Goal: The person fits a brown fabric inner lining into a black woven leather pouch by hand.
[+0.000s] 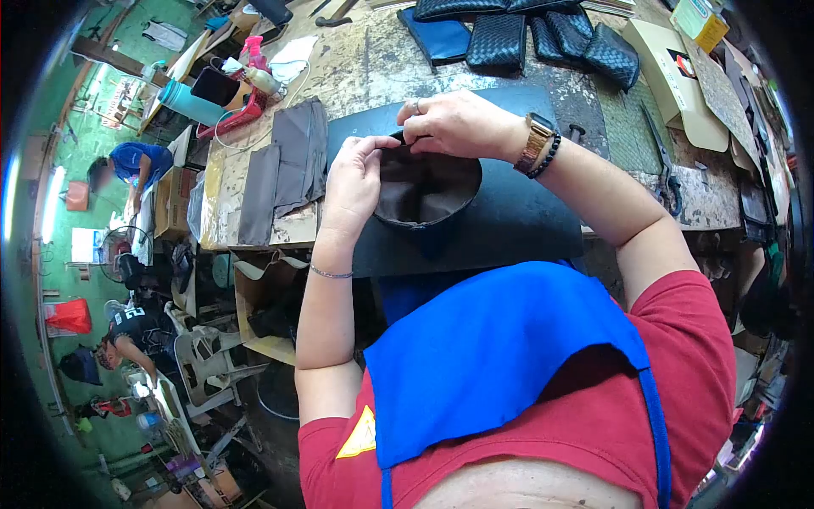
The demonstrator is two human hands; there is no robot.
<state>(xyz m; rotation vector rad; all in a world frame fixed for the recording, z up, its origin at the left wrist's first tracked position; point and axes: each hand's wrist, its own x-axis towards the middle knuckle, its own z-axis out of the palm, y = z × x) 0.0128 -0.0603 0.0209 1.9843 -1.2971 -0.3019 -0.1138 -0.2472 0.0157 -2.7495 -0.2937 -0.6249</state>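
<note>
A dark pouch [428, 191] with a brown lining stands with its mouth held wide, facing up at me. My left hand [356, 174] pinches the far left part of its rim between thumb and fingers. Close beside it, my right hand [458, 123] has its fingers closed on the far rim; the fingertips of both hands nearly meet there. Beneath the pouch lies a large dark mat [534, 208] that reaches over the table's front edge. The outer side of the pouch is mostly hidden.
Folded brown fabric pieces [297, 153] lie left of the mat. Black woven pouches [498, 44] are at the back. Scissors [666, 170] and a cardboard box [666, 72] are on the right. A red tray [242, 117] sits back left. Two people work farther left.
</note>
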